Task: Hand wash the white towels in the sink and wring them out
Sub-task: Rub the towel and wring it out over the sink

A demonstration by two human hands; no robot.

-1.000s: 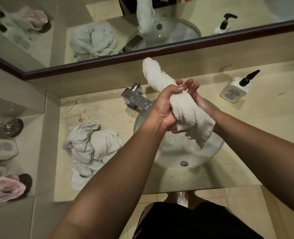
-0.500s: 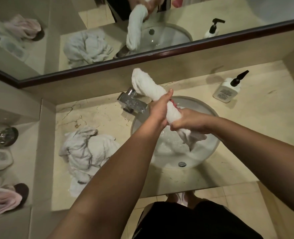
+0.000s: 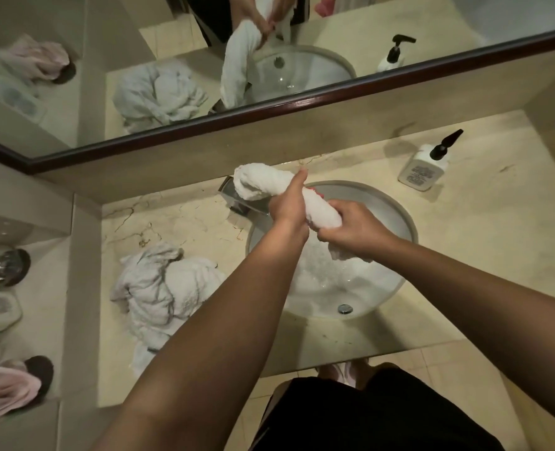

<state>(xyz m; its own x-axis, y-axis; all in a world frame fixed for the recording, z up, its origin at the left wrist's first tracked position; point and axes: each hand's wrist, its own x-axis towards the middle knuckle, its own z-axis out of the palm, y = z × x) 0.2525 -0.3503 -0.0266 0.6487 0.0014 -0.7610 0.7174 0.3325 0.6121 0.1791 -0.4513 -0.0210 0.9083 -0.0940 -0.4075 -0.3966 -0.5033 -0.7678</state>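
Above the sink (image 3: 403, 219), both hands hold one rolled white towel (image 3: 318, 211), which slants from a bunched end over the tap (image 3: 237, 200), at the sink's far left edge, down to a loose tail hanging over the foamy water in the bowl. The left hand (image 3: 287, 208) is clenched round the towel near its upper half, thumb lying along the roll and pointing away from the person. The right hand (image 3: 356, 227) grasps the lower part, fingers curled over it, with the tail coming out below the palm. The two hands sit just beside each other on the roll, over the far half of the sink. The drain (image 3: 345, 308) shows at the near side of the bowl, under the water's edge. Left of the sink, on the counter (image 3: 465, 255), lies a crumpled heap of towels (image 3: 162, 291), apart from the bowl. Right of the sink and toward the wall stands a pump bottle (image 3: 427, 164), well apart from the hands. Behind the sink a mirror (image 3: 448, 14) with a dark frame reflects the towel, the heap and the bottle. Far left of the sink, on a lower side ledge, sit a glass (image 3: 4, 266) and a pink cloth (image 3: 6, 388).
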